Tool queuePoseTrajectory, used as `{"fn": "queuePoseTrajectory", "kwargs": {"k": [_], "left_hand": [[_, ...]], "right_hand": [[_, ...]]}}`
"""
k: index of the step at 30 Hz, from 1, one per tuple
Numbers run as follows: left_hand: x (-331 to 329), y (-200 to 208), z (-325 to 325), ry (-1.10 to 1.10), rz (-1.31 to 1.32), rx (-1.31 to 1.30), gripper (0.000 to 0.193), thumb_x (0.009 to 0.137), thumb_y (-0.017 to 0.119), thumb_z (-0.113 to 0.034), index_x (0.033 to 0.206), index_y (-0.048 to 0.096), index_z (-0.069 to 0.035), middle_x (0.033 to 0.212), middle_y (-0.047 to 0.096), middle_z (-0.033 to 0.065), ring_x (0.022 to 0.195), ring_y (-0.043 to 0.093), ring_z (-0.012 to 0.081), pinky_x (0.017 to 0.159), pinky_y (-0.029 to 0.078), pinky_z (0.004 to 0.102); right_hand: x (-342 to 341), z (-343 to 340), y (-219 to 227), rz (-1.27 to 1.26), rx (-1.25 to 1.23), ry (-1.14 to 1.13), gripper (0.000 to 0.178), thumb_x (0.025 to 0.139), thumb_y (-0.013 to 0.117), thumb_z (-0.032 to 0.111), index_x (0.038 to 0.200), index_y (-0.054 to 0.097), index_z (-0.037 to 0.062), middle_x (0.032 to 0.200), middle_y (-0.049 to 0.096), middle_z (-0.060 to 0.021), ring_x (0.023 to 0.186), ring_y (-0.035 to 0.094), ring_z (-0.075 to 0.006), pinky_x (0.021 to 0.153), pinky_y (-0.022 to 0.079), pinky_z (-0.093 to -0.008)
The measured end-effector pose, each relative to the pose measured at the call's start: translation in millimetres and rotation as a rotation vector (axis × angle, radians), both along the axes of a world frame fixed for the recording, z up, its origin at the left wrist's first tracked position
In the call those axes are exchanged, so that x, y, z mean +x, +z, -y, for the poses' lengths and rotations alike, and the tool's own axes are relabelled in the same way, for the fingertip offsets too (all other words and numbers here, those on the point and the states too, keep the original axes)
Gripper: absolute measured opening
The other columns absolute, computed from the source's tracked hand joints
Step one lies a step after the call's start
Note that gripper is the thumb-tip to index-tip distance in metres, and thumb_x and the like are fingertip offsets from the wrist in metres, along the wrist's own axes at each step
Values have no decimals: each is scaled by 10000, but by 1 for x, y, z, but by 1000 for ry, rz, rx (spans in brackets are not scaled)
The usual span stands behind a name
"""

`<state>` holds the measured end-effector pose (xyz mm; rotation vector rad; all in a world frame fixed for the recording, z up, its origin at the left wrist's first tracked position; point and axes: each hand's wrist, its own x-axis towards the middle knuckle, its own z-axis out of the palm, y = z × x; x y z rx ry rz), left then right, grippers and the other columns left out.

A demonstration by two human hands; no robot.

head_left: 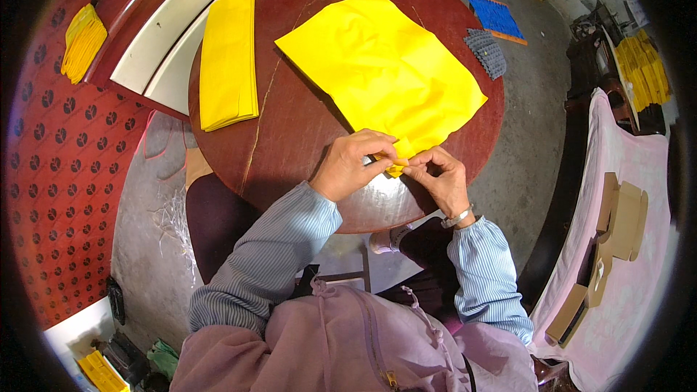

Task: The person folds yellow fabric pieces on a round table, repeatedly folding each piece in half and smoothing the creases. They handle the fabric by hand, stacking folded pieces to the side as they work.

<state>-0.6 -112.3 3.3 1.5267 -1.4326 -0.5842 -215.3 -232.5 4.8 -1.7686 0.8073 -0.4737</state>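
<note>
A large piece of yellow fabric (392,65), creased and spread out, lies on the round dark-red table (290,138). Its near end is gathered into a small bunch at the table's front edge. My left hand (352,163) pinches this bunch from the left, thumb and fingertips together. From the right, my right hand (441,178) pinches the same bunch, its fingertips nearly meeting the left ones. What exactly lies between the fingertips is partly hidden. Left of the fabric rests a neat folded stack of yellow fabric (229,62).
A grey textured mat piece (485,53) sits at the table's right edge, with a blue mat (496,17) beyond it. Opened cardboard boxes (613,229) lie on a pink-covered seat (646,189) at right. More yellow bundles (83,43) are on the left.
</note>
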Motion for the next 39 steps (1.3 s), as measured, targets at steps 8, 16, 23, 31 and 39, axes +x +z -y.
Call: {"fn": "queuePoseTrajectory", "kwargs": {"k": [8, 16, 23, 31, 39], "left_hand": [[-2, 2, -1, 30, -20, 29, 131, 890, 836, -63, 1007, 783, -37, 1187, 801, 143, 1150, 770, 278, 982, 629, 380], [-2, -3, 1, 31, -20, 0, 123, 888, 835, -65, 999, 786, -45, 1155, 807, 138, 1156, 769, 275, 966, 628, 380], [-3, -4, 0, 32, -33, -7, 139, 880, 842, -63, 1007, 788, -49, 1149, 807, 133, 1161, 767, 276, 968, 628, 385], [0, -4, 0, -8, 21, -41, 157, 907, 843, -68, 1056, 794, -72, 1235, 792, 139, 1152, 771, 301, 1005, 628, 413], [-8, -4, 1, 88, -85, -17, 222, 942, 816, -68, 1154, 749, -67, 1185, 798, 127, 1115, 784, 301, 958, 643, 409]], "right_hand": [[2, -7, 1, 204, 6, -7, 197, 887, 892, 34, 1033, 759, 40, 946, 697, 5, 805, 620, -75, 741, 520, -240], [3, -9, 15, 54, -225, 35, 177, 862, 900, 16, 997, 789, 41, 972, 706, -3, 832, 630, -77, 724, 513, -229], [7, -10, 16, 96, -370, 46, 138, 881, 892, 62, 993, 812, 52, 920, 695, -20, 736, 628, -90, 631, 506, -248], [9, -11, 13, 73, -411, 9, 154, 870, 907, 82, 985, 809, 49, 866, 679, -22, 694, 613, -89, 610, 494, -250], [12, -12, 11, 105, -407, -63, 142, 890, 892, 85, 987, 795, 46, 878, 687, -24, 696, 623, -93, 612, 494, -244]]}}
